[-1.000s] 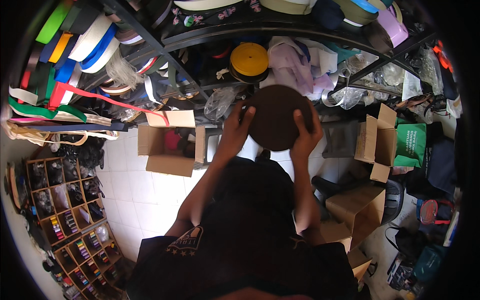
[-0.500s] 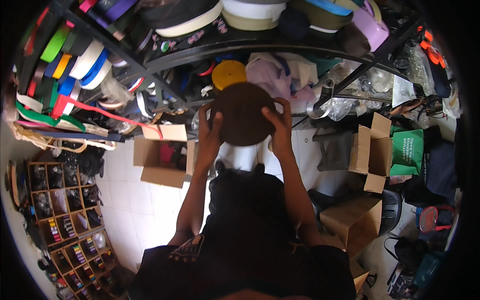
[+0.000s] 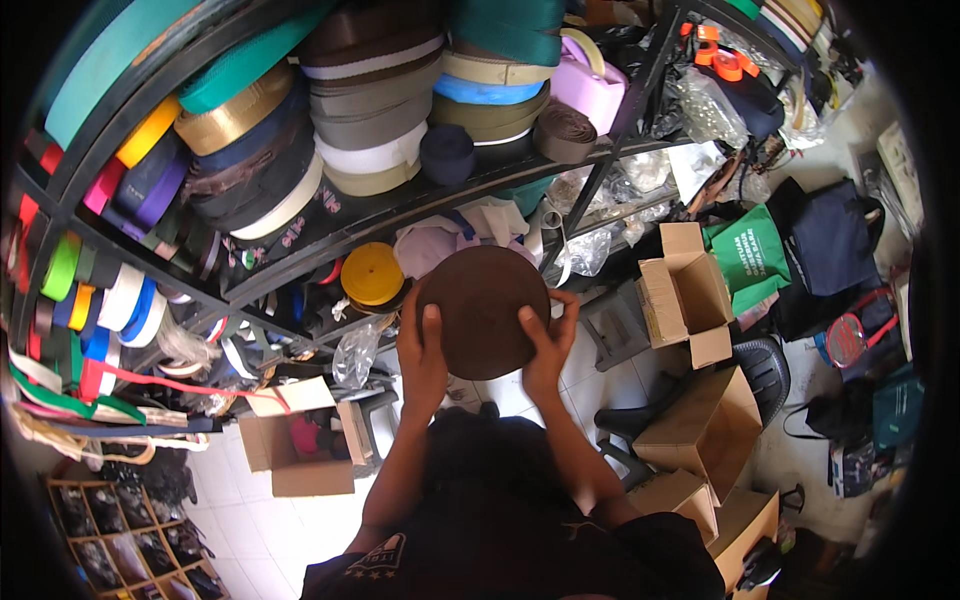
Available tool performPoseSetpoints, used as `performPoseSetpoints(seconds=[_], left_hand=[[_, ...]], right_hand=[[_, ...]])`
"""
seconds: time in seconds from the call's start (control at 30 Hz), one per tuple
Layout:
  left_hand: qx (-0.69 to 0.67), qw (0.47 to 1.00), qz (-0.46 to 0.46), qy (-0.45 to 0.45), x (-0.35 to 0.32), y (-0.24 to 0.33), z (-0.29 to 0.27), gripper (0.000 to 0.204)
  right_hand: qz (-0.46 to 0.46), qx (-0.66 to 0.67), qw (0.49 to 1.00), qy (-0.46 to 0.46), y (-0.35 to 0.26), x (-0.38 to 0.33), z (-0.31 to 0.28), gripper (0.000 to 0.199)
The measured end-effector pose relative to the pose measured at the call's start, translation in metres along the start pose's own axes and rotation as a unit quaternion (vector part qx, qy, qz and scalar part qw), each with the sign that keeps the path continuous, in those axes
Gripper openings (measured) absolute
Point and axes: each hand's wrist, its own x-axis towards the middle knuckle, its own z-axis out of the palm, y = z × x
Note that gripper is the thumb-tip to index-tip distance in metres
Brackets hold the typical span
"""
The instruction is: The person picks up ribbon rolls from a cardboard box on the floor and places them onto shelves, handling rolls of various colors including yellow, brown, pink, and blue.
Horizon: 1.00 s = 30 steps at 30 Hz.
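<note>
The left hand (image 3: 424, 360) and right hand (image 3: 548, 345) grip a dark brown webbing roll (image 3: 483, 312) by opposite edges, before the black shelf (image 3: 330, 257). At left, an open cardboard box (image 3: 312, 481) contains red and dark items; nearer, a wooden cubby rack (image 3: 110, 537) holds dark and clear plastic bundles.

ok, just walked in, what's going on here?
A person holds a dark brown round roll out in front of them, left hand on one side and right hand on the other, thumbs on the near face. Beyond it is a black shelf rack stacked with coloured rolls; a yellow roll shows just past the brown one, on its left. An open cardboard box sits lower left, with more boxes on the right.
</note>
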Motion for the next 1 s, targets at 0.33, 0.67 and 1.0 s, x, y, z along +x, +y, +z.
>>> performPoseSetpoints(seconds=[0.33,0.67,1.0], left_hand=[[-0.105,0.985,-0.027,-0.132,0.022,0.027,0.047,0.04],[0.038,0.939,0.336,-0.062,0.068,0.078,0.14,0.042],[0.019,0.923,0.383,0.022,0.134,0.13,0.297,0.059]], right_hand=[[-0.254,-0.104,0.941,0.2,-0.067,0.02,-0.003,0.045],[-0.3,0.021,0.911,0.282,-0.109,0.082,-0.003,0.044],[-0.268,0.035,0.958,0.092,-0.211,0.267,-0.05,0.047]])
